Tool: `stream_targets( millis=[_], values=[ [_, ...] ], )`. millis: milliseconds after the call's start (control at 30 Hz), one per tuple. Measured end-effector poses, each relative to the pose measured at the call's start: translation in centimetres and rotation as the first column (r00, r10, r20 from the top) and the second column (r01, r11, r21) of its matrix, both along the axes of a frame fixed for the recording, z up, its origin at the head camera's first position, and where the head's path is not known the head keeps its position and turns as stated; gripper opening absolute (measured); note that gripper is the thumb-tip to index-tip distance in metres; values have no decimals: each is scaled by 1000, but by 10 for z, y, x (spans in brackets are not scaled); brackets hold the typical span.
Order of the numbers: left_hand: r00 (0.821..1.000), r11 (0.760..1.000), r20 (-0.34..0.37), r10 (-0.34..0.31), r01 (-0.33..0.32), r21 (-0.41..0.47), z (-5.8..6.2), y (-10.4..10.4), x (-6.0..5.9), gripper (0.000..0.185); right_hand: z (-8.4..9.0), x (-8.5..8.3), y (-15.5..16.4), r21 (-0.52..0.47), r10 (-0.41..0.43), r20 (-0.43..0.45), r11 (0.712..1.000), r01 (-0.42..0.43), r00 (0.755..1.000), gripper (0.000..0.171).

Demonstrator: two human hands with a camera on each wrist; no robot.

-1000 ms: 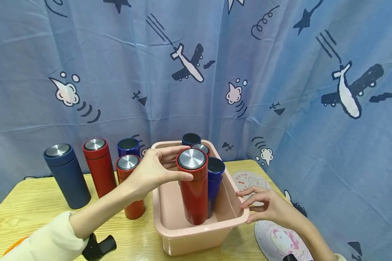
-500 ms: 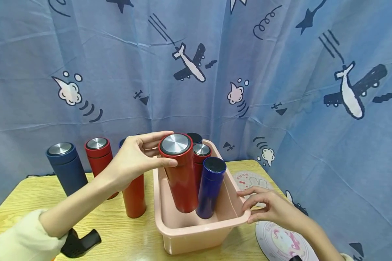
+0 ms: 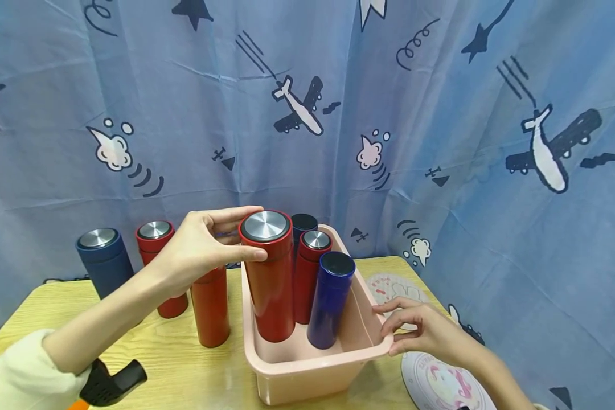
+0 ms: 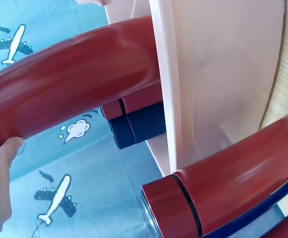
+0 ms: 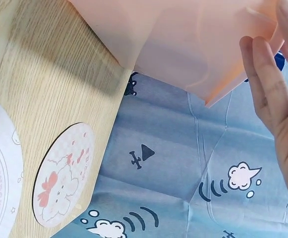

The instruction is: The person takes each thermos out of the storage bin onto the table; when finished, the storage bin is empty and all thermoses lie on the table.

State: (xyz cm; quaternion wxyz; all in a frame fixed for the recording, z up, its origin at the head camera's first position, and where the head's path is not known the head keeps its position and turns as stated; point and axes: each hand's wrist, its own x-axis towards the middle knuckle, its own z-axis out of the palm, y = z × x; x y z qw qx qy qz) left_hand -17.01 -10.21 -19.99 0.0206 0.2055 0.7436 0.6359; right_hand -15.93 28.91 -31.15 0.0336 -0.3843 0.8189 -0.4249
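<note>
My left hand (image 3: 200,245) grips a large red thermos (image 3: 274,302) near its silver-topped lid, fingers on the far side and thumb in front. This thermos stands nearly upright inside the pink bin (image 3: 323,364), along its left side. In the left wrist view the held thermos (image 4: 69,84) passes down behind the bin's wall. Beside it in the bin are a slimmer red thermos (image 3: 306,285), a glossy blue thermos (image 3: 332,302) leaning slightly, and a dark blue one (image 3: 303,222) at the back. My right hand (image 3: 422,327) pinches the bin's right rim near the front corner.
Left of the bin stand a dark blue thermos (image 3: 105,265), a red thermos (image 3: 171,304) and an orange-red thermos (image 3: 211,310). Two round printed mats, a bunny mat (image 5: 64,178) and a white one (image 3: 446,381), lie on the table's right. A blue curtain (image 3: 307,114) hangs behind.
My left hand has carried the large red thermos leftward within the bin, up and then slightly down. The slimmer red and glossy blue thermoses show more now. My right hand stays on the rim.
</note>
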Motion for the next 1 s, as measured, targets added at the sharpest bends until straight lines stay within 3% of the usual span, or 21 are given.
stream_targets(
  millis=[300,633,1000],
  values=[
    [1000,1000,0,-20,20,-19,5,-1,-1,65,-4,2,1,-14,5,-3,1000,-5,1000,15],
    [998,996,-41,-39,35,-81,30,-2,4,63,-5,0,2,4,3,-48,1000,-3,999,16],
    [998,994,-45,-47,43,-98,55,-13,17,61,-5,0,2,-16,-4,-15,1000,4,1000,16]
  ],
)
